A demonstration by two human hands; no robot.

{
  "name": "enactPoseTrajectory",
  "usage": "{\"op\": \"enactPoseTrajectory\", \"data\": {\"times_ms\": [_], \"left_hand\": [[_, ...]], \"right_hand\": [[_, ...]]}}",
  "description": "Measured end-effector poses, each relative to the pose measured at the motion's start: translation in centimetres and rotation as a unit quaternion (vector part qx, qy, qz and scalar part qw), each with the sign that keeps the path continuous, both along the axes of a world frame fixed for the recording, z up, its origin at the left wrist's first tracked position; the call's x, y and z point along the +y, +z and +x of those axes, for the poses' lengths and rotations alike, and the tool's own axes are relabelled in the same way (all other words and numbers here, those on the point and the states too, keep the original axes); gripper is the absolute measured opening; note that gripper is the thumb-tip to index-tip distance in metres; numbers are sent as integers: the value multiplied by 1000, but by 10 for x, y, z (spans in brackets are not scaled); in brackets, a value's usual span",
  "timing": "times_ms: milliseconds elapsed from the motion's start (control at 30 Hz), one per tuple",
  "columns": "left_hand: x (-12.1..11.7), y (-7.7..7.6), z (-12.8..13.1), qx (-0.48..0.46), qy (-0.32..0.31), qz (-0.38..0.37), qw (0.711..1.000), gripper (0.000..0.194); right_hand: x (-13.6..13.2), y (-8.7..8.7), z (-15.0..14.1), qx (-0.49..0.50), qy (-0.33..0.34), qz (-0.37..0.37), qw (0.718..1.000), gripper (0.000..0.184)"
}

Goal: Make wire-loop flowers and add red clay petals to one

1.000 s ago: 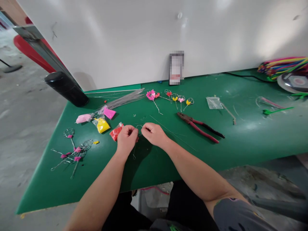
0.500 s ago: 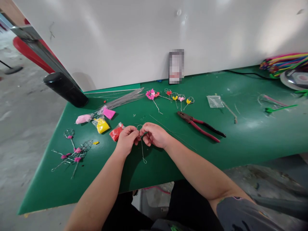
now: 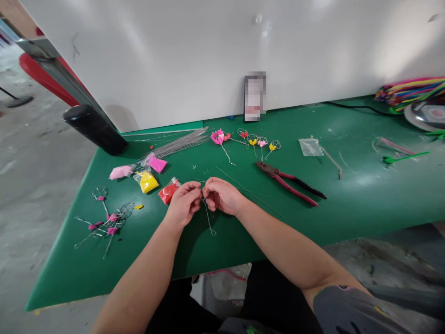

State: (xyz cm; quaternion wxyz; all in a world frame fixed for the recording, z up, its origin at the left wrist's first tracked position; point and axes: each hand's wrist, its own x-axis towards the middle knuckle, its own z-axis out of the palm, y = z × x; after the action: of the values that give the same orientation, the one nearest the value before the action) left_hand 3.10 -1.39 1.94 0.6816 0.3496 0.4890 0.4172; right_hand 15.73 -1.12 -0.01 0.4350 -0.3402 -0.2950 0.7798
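Both hands meet above the green table (image 3: pixel 278 232), pinching a thin metal wire (image 3: pixel 208 218) between them. My left hand (image 3: pixel 183 202) is closed on the wire with thumb and forefinger. My right hand (image 3: pixel 222 195) pinches the same wire from the other side, fingertips almost touching the left ones. The wire's lower end hangs toward me and finishes in a small loop. Its upper part is mostly hidden by my fingers. Just left of my left hand lies a bag of red clay-like material (image 3: pixel 168 192). Loose straight wires (image 3: pixel 243 188) lie beyond my right hand.
Pliers (image 3: pixel 285 182) with red handles lie right of my hands. Small wire pieces with pink lumps (image 3: pixel 111 217) lie left, near yellow (image 3: pixel 147 181) and pink bags (image 3: pixel 157 163). Behind are a wire bundle (image 3: pixel 181 143), a pink flower (image 3: pixel 218 136) and a blurred upright phone-like object (image 3: pixel 255 96).
The looped lower end of the wire has swung slightly to the right. The arc of wire above my fingertips no longer shows clearly. Both hands stay in nearly the same place.
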Motion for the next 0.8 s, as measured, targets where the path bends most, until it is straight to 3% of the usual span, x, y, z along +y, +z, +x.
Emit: {"op": "enactPoseTrajectory", "data": {"times_ms": [200,433,800], "left_hand": [[0,0,-1,-15,-23,-26,999,16],[-1,0,-1,-5,-27,-5,1000,12],[-1,2,-6,-34,-74,-8,997,10]], "right_hand": [[-2,0,-2,15,-2,-5,1000,6],[0,1,-3,-3,-46,-18,999,8],[-5,4,2,45,16,-11,999,8]]}}
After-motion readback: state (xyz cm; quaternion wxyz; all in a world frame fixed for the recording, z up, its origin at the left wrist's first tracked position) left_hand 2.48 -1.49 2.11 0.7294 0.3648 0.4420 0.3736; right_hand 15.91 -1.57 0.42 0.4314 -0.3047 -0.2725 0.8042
